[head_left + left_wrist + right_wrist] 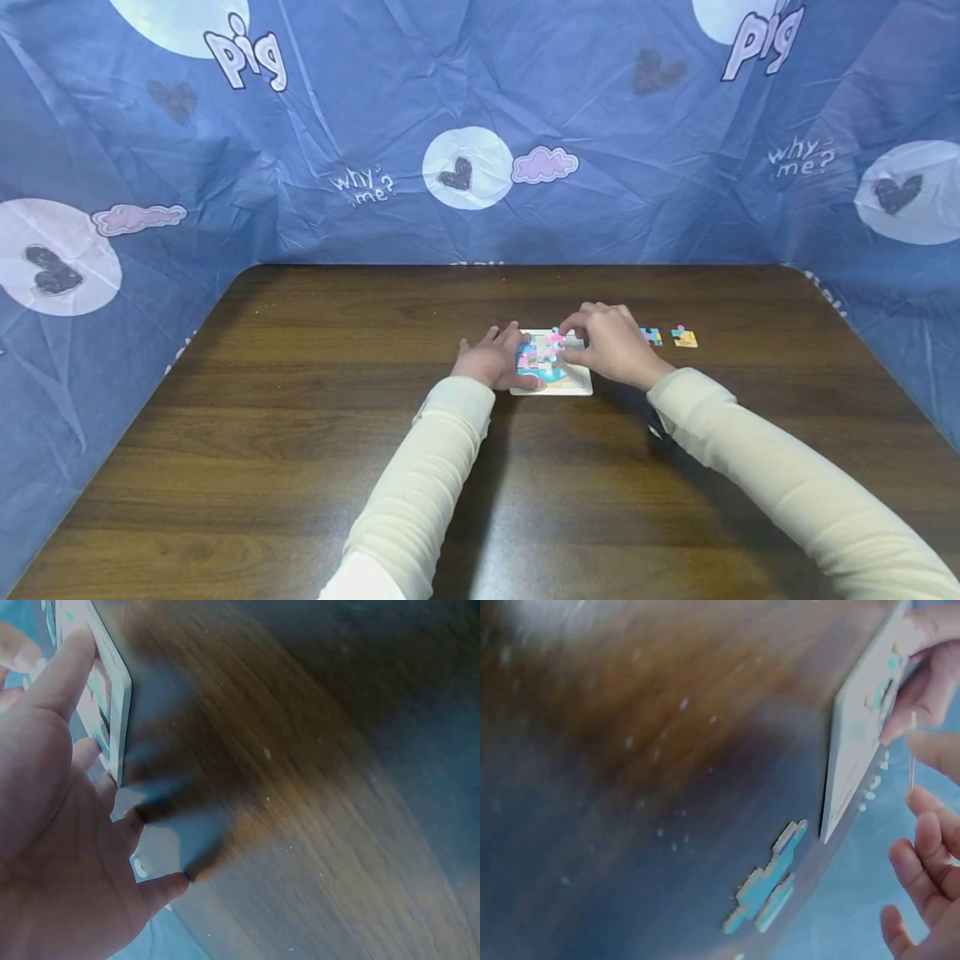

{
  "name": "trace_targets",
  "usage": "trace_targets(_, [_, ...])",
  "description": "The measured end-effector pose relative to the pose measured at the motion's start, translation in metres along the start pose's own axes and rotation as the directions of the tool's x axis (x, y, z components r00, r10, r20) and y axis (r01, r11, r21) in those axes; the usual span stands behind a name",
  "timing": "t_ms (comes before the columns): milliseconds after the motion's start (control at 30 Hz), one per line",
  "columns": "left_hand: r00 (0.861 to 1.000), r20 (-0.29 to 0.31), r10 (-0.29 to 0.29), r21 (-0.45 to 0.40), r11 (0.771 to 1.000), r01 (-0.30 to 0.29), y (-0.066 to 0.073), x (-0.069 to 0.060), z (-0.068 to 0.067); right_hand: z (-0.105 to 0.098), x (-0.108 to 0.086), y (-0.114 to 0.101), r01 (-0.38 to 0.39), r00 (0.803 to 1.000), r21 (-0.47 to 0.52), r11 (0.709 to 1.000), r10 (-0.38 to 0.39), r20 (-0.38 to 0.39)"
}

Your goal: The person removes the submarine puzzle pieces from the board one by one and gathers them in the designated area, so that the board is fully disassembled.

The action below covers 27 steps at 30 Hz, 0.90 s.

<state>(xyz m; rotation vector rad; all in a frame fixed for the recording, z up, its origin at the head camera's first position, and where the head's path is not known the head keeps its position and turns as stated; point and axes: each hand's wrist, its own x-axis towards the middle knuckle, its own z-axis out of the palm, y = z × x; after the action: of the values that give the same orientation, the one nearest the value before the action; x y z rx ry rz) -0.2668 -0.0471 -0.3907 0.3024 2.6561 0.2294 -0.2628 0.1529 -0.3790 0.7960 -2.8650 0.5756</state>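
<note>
A white-framed jigsaw puzzle board [577, 383] lies on the table, its left part filled with pink and blue pieces. My left hand [486, 363] rests along the board's left side. In the left wrist view its thumb [64, 675] lies over the board's edge and the other fingers are spread. Just over the board, my right hand [617, 343] pinches a pink puzzle piece [557, 342] between thumb and fingertips. The right wrist view shows this puzzle piece [913, 754] edge-on, apart from the board, with the remaining fingers loosely bent.
Right of the board lie a blue loose puzzle piece [652, 337] and a yellow one [684, 337]. The brown wooden table [262, 433] meets a blue printed cloth [637, 167] at its back and sides.
</note>
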Motion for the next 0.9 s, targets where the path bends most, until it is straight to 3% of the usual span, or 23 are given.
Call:
trace_targets(133, [1.000,0.001,0.001,-0.003,1.000,-0.001,0.000,0.000,0.000,-0.006,-0.002,0.011,-0.079,0.997,0.185,0.980,0.075,0.026])
trace_targets(267, [1.000,-0.007,0.010,-0.011,1.000,-0.010,-0.001,0.001,0.002,-0.017,-0.010,0.023,-0.140,0.990,0.262,0.955,0.129,0.057])
trace_targets(467, [0.999,-0.018,0.030,-0.020,0.999,-0.031,-0.002,0.001,0.003,-0.032,-0.030,0.049,-0.132,0.991,0.242,0.961,0.134,0.012])
trace_targets(700, [0.998,-0.038,0.044,-0.021,0.999,-0.044,0.004,-0.019,-0.007,-0.041,-0.059,0.081,-0.120,0.991,0.165,0.979,0.127,-0.029])
trace_targets(900, [0.998,-0.041,0.048,-0.024,0.999,-0.049,0.008,-0.030,-0.013,-0.044,-0.075,0.097,-0.143,0.990,0.134,0.981,0.144,-0.001])
